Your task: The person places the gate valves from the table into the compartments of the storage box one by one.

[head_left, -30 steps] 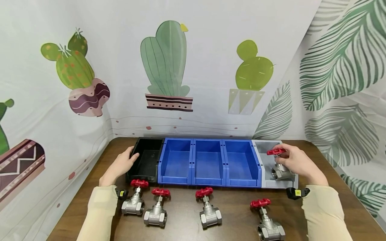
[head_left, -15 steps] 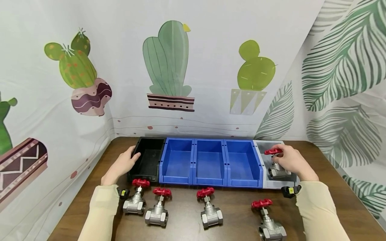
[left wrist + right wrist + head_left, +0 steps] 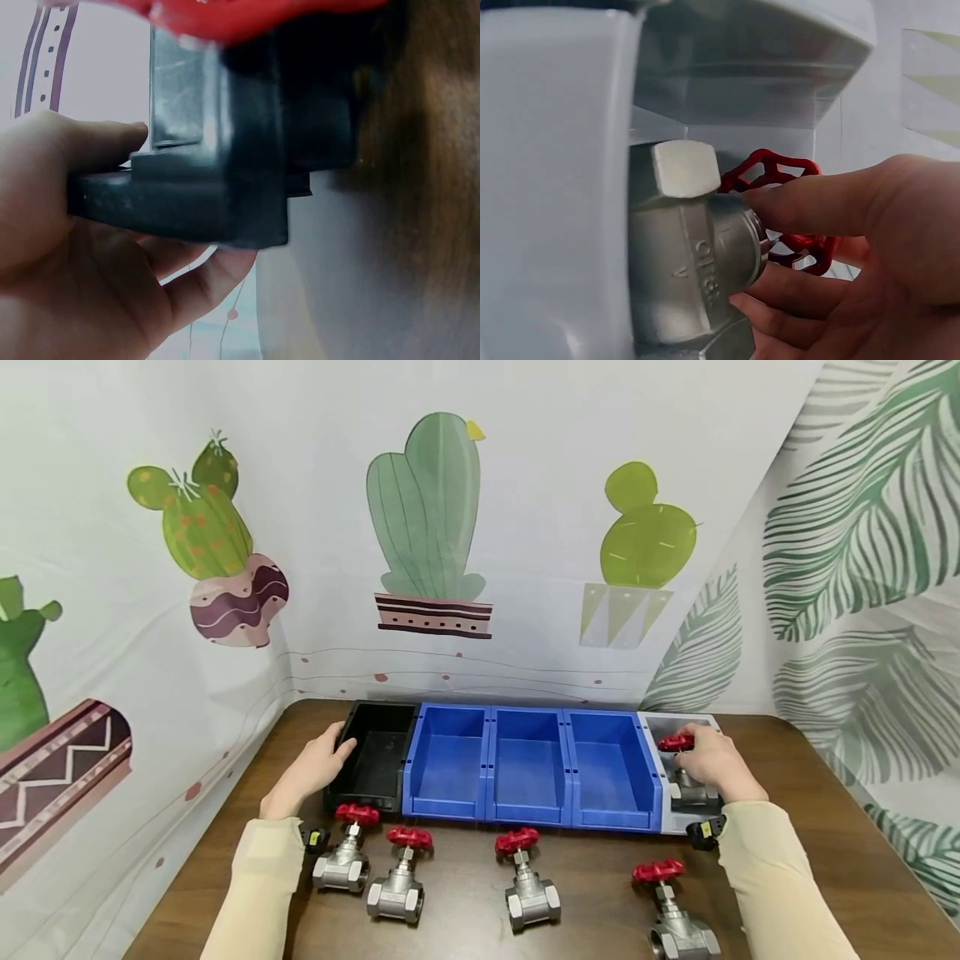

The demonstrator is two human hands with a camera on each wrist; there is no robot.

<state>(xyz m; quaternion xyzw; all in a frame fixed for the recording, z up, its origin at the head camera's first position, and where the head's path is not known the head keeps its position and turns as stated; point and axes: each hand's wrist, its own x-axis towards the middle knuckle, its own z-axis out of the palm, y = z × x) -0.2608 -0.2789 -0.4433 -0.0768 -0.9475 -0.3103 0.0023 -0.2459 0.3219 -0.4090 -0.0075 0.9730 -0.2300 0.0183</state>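
Observation:
My left hand (image 3: 311, 768) grips the left wall of a black bin (image 3: 382, 764). In the left wrist view the thumb lies on the inner side of the bin's wall (image 3: 180, 195), with the fingers underneath on the outer side. Over at the right end of the row, my right hand (image 3: 718, 767) holds a gate valve (image 3: 688, 795) by its neck, just below the red handwheel (image 3: 677, 742). This valve is low inside the grey bin (image 3: 651, 739). Its steel body (image 3: 682, 262) shows between the bin walls in the right wrist view.
Three blue bins (image 3: 528, 764) stand side by side between the black and grey ones. Several more red-wheeled valves lie in front on the brown table (image 3: 465, 902), two at left (image 3: 341, 864), one in the middle (image 3: 531, 897), one at right (image 3: 678, 931). A printed cloth hangs behind.
My right hand has shifted left and lowered the valve deeper into the grey bin. The left hand keeps its hold on the black bin. The head view has turned slightly left.

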